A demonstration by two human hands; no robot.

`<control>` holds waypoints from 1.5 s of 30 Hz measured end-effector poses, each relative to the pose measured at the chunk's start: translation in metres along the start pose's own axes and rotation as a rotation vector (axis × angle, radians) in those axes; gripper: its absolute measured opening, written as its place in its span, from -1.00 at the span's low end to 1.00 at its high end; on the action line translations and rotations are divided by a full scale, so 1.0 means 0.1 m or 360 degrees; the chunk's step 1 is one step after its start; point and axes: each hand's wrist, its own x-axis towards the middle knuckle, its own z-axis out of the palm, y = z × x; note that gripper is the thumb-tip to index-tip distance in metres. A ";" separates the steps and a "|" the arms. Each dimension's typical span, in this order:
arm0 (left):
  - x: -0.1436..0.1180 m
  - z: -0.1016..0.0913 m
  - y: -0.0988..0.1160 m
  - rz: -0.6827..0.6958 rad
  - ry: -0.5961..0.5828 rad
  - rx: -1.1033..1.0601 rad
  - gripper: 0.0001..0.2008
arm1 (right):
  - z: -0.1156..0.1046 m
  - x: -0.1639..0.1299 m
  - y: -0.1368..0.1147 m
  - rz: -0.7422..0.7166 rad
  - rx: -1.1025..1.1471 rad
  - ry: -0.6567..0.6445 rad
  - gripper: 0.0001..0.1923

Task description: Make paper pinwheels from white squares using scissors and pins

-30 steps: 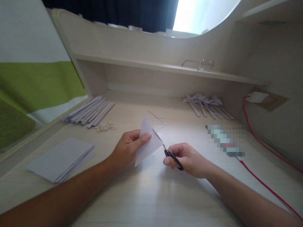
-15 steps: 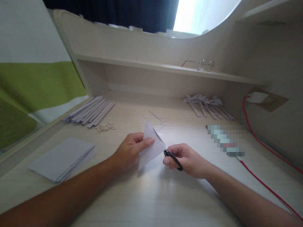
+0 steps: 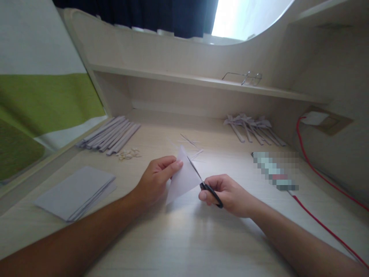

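The person is cutting along the right edge of a folded paper sheet, held just above the middle of the tabletop. The left hand is pinching the sheet, fingers closed on it. The right hand is gripping black-handled scissors, whose blades look nearly closed against that edge; the next snip is calling for steady alignment.

scissors reopened, paper tilted back

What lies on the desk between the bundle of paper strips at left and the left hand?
In the head view, small paper scraps lie between the strips and the left hand.
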 end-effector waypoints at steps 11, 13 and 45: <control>0.02 0.00 0.00 0.0026 -0.0013 -0.0027 -0.63 | 0.03 0.01 -0.03 -0.0025 0.0038 0.0027 -0.52; 0.01 0.01 0.02 0.0028 -0.0038 -0.0039 -0.62 | 0.04 0.00 -0.03 -0.0010 0.0039 0.0036 -0.52; -0.02 0.07 -0.02 -0.0087 -0.0249 -0.0120 -0.57 | 0.12 0.04 0.05 -0.0028 0.0137 0.0195 -0.52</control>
